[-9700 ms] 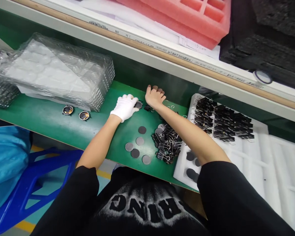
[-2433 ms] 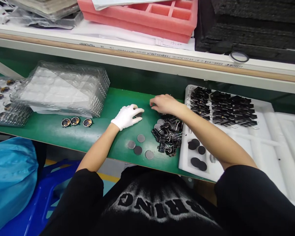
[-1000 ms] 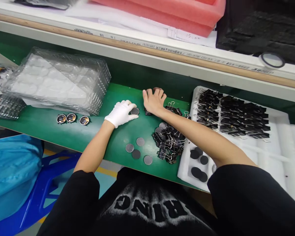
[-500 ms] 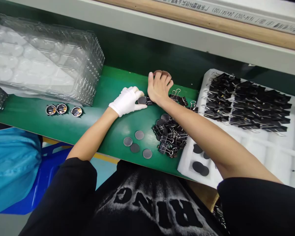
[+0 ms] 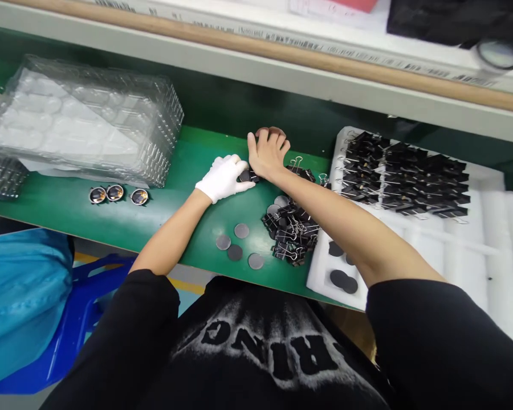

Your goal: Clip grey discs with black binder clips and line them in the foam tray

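- Nearest, four loose discs (image 5: 256,261) lay on the bench (image 5: 111,222), unmoved over the last second.
- Beyond, the gloved left hand (image 5: 223,178) pinched a round dark piece (image 5: 244,176), which had closed its gap with a black clip (image 5: 255,176); fitting the two together had apparently begun.
- The bare right hand (image 5: 268,156) crowded the clip, fingers spread; whether it gripped could not be told.
- Farthest, clear trays (image 5: 154,117) stood unchanged.

Two hands (image 5: 224,179) — three round dials (image 5: 115,192) — four loose discs (image 5: 235,252) left of clip heap (image 5: 291,233), one stool (image 5: 83,296).
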Demonstrator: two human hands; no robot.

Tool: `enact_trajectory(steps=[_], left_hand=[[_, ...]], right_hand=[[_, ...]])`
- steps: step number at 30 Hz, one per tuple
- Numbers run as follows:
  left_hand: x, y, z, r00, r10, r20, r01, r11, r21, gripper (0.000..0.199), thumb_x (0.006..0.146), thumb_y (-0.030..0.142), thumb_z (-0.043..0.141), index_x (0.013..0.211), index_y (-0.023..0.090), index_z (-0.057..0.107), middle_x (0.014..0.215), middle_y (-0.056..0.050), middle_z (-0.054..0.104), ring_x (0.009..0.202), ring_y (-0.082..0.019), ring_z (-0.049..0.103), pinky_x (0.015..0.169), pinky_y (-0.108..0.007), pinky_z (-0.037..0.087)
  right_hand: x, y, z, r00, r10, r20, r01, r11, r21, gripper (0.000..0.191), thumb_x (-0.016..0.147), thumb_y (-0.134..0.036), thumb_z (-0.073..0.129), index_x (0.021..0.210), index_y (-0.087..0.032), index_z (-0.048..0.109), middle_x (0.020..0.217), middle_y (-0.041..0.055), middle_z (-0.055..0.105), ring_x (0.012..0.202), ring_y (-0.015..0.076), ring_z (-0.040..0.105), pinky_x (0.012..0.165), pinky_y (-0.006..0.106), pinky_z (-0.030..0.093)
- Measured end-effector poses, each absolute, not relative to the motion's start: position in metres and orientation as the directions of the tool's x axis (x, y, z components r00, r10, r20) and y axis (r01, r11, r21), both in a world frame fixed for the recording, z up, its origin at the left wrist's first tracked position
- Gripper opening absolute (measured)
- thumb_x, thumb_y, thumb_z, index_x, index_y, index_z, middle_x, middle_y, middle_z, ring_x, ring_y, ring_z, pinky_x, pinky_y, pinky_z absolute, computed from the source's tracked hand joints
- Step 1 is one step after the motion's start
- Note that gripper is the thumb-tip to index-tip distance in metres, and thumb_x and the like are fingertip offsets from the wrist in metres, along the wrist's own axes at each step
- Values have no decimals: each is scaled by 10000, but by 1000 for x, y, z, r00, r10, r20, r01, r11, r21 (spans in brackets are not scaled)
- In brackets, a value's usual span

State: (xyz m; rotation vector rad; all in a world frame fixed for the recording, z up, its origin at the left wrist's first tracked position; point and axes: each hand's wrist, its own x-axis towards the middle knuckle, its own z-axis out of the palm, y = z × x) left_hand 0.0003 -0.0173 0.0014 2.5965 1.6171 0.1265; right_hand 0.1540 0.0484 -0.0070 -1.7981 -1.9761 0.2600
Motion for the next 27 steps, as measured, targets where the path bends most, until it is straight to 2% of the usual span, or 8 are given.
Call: enact_trajectory(steps=[3, 6, 8, 11, 15, 18, 21, 27], left_hand=[[2, -30, 7, 257, 964, 64, 961, -262, 84, 591, 994, 679, 581, 1174, 135, 727, 1165, -206, 703, 1116, -417, 677, 945, -502, 444], [-6, -42, 16, 116, 987, 114, 989, -126, 82, 797, 930, 789, 588, 1311, 97, 690, 1232, -255, 698, 1137, -462, 661, 979, -559, 426], [-15, -44, 21, 197, 970, 141, 974, -211, 86, 867, 907, 758, 647, 1513, 141, 591, 1478, -272, 610, 1288, -490, 596, 1025, -572, 413], [-30, -39, 23, 453, 885, 109, 885, -461, 65, 795, 957, 591, 661, 1669, 311, 447, 1763, -168, 365, 1509, -474, 420, 1085, -579, 395], [-40, -32, 19, 497, 863, 94, 861, -504, 67, 642, 982, 519, 648, 1589, 327, 564, 1583, -158, 576, 1460, -440, 460, 1121, -618, 364], [-39, -30, 18, 421, 883, 206, 897, -440, 53, 643, 899, 550, 760, 1457, 242, 676, 1554, -203, 569, 1478, -476, 426, 1162, -636, 313], [-35, -27, 15, 392, 885, 249, 906, -419, 64, 753, 881, 600, 775, 1508, 212, 624, 1646, -219, 485, 1516, -488, 383, 1159, -614, 318], [-28, -18, 9, 253, 966, 48, 960, -257, 114, 586, 993, 586, 620, 1429, 199, 680, 1391, -210, 672, 1291, -442, 574, 1033, -533, 395]], right_hand=[[166, 37, 39, -130, 982, 136, 901, 174, -397, 720, 1116, -609, 80, 1385, -212, 618, 1456, 198, 576, 1424, 399, 462, 1160, 661, 323], [187, 5, 84, -399, 910, -117, 902, 366, -231, 675, 1083, -687, 305, 1061, -189, 761, 1068, 161, 711, 1137, 378, 618, 1091, 637, 361], [199, -25, 100, -514, 801, -307, 852, 518, -72, 598, 1006, -707, 534, 862, -181, 779, 970, 164, 705, 1098, 392, 616, 1074, 632, 356], [207, -68, 102, -538, 706, -461, 769, 635, 74, 436, 971, -559, 689, 893, -149, 816, 1148, 229, 692, 1220, 438, 561, 1064, 598, 362], [209, -85, 93, -576, 648, -499, 749, 663, -4, 310, 1040, -301, 552, 966, -153, 815, 1228, 214, 670, 1214, 380, 561, 1031, 537, 375], [209, -63, 94, -576, 704, -415, 805, 578, -136, 345, 1058, -340, 506, 950, -191, 798, 1173, 168, 680, 1171, 357, 581, 1024, 536, 387], [205, -28, 90, -468, 832, -300, 884, 432, -181, 355, 1061, -371, 492, 971, -202, 791, 1156, 156, 695, 1193, 376, 589, 1022, 554, 413], [191, 15, 58, -318, 906, -279, 941, 268, -205, 284, 1033, -389, 564, 982, -196, 765, 1290, 193, 656, 1318, 418, 538, 1102, 631, 403]])
